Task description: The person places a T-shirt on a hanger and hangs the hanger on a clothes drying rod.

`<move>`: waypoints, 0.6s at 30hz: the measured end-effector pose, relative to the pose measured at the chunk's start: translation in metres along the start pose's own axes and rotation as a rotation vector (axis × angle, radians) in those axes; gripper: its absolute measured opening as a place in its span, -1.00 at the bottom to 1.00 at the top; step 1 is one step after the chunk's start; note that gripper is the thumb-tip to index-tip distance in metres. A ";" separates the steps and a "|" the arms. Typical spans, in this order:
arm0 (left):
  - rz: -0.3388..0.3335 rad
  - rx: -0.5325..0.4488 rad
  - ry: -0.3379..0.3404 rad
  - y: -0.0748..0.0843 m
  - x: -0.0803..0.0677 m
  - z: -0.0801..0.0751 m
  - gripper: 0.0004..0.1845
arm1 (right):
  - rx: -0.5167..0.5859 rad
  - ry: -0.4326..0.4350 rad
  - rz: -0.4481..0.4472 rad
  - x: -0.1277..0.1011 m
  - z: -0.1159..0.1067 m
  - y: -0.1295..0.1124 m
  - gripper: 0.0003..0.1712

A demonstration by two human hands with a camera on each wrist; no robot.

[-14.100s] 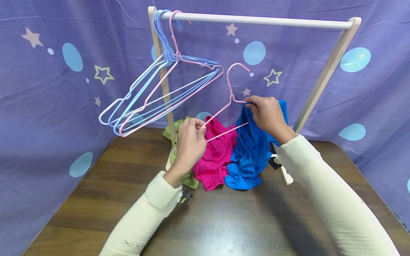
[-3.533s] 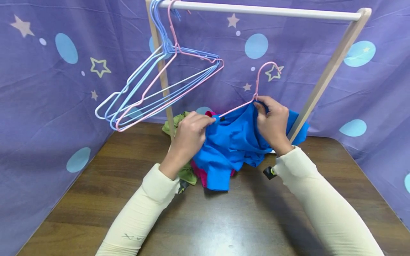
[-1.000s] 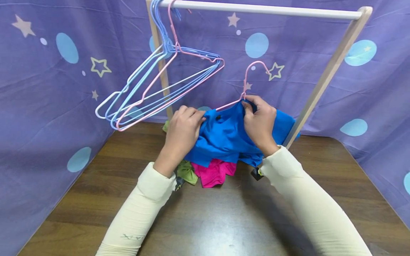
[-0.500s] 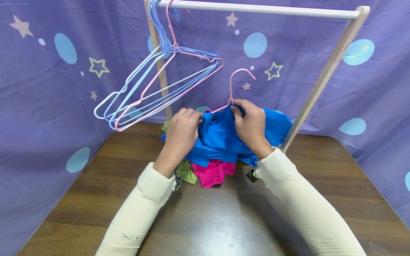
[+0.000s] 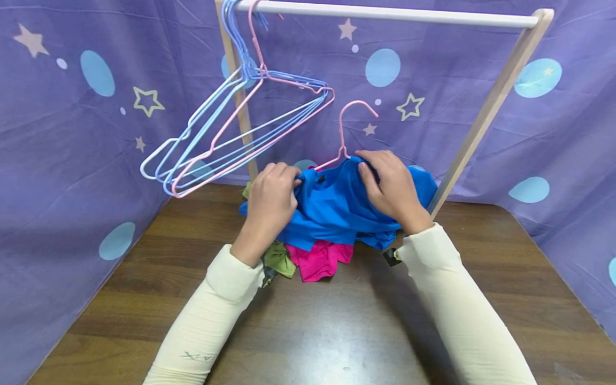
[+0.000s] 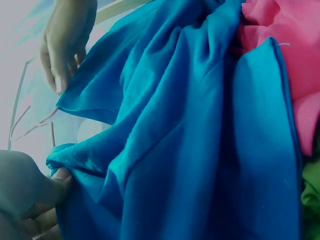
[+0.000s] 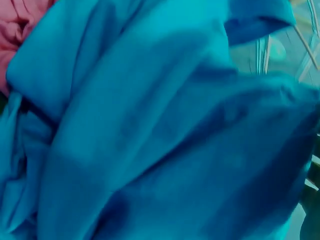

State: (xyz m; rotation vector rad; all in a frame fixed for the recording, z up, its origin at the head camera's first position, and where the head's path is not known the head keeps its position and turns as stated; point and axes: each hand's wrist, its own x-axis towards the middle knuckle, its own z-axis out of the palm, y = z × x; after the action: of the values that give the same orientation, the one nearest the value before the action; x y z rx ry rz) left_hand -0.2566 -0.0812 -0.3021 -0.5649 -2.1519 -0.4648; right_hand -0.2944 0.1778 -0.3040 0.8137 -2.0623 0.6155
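Head view: left hand (image 5: 271, 198) and right hand (image 5: 392, 190) both grip blue garment (image 5: 332, 211); sleeve print (image 5: 198, 356) unreadable

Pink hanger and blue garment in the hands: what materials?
Pink hanger: thin wire, likely metal under a smooth pink coating; the core is unseen. Blue garment: soft matte knit-like fabric, falling in loose folds and bunching where gripped.

A short dark marking is showing on the cream sleeve (image 5: 207, 331) of the left arm, low near the elbow; it is looking like "X-VIA" or similar, though the letters are too small and slanted to read for sure. Nothing else in any view is carrying readable writing.
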 end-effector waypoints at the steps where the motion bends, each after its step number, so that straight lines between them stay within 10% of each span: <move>1: 0.002 -0.001 0.002 0.000 0.000 0.000 -0.90 | 0.011 0.006 0.009 -0.002 -0.001 0.003 -0.66; 18: -0.001 -0.006 -0.002 -0.002 0.000 0.001 -0.87 | 0.013 0.312 0.028 -0.027 0.008 0.018 -0.84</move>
State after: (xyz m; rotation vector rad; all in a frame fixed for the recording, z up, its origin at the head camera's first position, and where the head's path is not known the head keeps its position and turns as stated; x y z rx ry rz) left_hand -0.2582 -0.0819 -0.3029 -0.5682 -2.1531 -0.4721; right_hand -0.2997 0.1937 -0.3331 0.6514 -1.7895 0.7234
